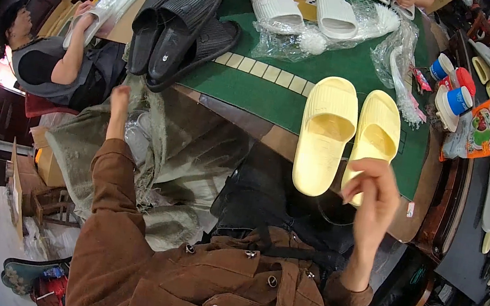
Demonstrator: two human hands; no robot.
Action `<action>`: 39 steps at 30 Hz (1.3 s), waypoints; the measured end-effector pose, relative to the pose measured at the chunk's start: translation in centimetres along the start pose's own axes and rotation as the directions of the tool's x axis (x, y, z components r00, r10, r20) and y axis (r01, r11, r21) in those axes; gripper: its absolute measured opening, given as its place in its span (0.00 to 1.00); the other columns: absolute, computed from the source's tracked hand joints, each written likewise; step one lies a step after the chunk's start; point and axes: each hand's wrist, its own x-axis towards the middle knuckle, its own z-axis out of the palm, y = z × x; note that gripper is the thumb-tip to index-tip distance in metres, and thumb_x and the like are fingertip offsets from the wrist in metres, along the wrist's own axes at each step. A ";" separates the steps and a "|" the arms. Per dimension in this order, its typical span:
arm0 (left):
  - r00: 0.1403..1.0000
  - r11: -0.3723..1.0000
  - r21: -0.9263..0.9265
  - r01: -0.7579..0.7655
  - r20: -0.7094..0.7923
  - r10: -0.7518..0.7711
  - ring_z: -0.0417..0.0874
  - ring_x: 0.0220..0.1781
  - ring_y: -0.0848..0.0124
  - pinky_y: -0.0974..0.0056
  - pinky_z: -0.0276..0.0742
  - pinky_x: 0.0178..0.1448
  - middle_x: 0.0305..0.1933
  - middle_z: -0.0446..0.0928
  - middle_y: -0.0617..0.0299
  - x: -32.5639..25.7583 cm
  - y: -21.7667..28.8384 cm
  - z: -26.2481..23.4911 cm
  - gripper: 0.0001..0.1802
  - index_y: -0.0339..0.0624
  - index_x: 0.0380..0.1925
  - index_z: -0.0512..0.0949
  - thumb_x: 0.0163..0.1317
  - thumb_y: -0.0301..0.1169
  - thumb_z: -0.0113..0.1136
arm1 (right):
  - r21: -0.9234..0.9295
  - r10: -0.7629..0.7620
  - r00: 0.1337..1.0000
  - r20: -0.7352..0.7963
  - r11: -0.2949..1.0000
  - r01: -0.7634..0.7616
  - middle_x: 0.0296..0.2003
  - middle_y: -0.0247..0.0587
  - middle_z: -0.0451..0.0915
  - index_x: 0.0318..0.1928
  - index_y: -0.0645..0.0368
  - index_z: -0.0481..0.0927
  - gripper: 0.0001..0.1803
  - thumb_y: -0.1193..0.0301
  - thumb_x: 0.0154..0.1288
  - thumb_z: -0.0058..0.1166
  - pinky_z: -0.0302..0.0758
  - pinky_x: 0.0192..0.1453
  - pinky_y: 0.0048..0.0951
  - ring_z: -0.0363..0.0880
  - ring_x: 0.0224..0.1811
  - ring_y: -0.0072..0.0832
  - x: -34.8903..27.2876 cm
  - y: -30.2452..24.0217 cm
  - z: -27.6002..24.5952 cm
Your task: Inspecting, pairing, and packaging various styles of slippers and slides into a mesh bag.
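Observation:
A pair of pale yellow slide slippers (324,145) lies side by side at the table's near edge, toes pointing away, the left one jutting over the edge. Over the heel of the right yellow slipper (379,130) is my right hand (374,192), its thumb and fingers drawn together in a pinch. A thin dark looped strand (330,220) hangs beside it, seemingly from the fingers. My left hand (120,97) is out to the left, below the stacked black slippers (176,42) and apart from the yellow pair. Its fingers look curled in; whatever they hold is hidden.
White slippers (276,8) and clear plastic wrap (340,38) lie on the green tabletop (258,96). Paper cups (455,100) and an orange packet (482,130) stand at the right. A co-worker (53,59) sits left, holding a slipper; another person's hands show at the far edge.

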 end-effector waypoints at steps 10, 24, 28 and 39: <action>0.815 0.989 0.150 0.015 0.571 -0.099 0.79 0.43 0.57 0.56 0.73 0.50 0.44 0.80 0.53 -15.5 3.4 10.0 0.18 0.34 0.43 0.78 0.57 0.36 0.55 | -0.019 0.053 0.934 0.352 0.999 -0.050 0.43 0.45 0.74 0.46 0.66 0.77 0.17 0.90 0.59 0.41 0.79 0.35 0.25 0.80 0.30 0.26 -1.6 2.4 6.2; 0.895 0.686 -0.670 0.283 0.442 0.062 0.78 0.51 0.62 0.60 0.73 0.56 0.53 0.76 0.53 -10.2 10.7 3.3 0.22 0.36 0.52 0.76 0.64 0.39 0.48 | -0.080 0.093 0.956 0.278 0.994 -0.074 0.43 0.42 0.76 0.48 0.66 0.78 0.17 0.87 0.64 0.40 0.78 0.37 0.23 0.80 0.33 0.24 -2.1 3.4 5.2; 0.923 0.464 -0.833 0.301 0.377 0.079 0.78 0.53 0.64 0.61 0.73 0.57 0.55 0.75 0.53 -9.4 10.3 -3.2 0.23 0.36 0.54 0.75 0.66 0.40 0.46 | -0.074 0.071 0.953 0.294 0.996 -0.051 0.43 0.43 0.76 0.49 0.66 0.78 0.17 0.87 0.64 0.40 0.78 0.37 0.23 0.80 0.33 0.24 -1.8 3.4 5.3; 0.884 0.556 -0.689 0.465 0.401 -0.242 0.78 0.49 0.55 0.57 0.75 0.52 0.52 0.76 0.53 -11.7 8.1 -4.0 0.26 0.36 0.52 0.75 0.60 0.44 0.51 | -0.065 0.028 0.946 0.324 0.998 -0.007 0.43 0.44 0.75 0.48 0.66 0.77 0.16 0.86 0.64 0.42 0.78 0.37 0.25 0.79 0.33 0.26 -2.0 3.0 5.9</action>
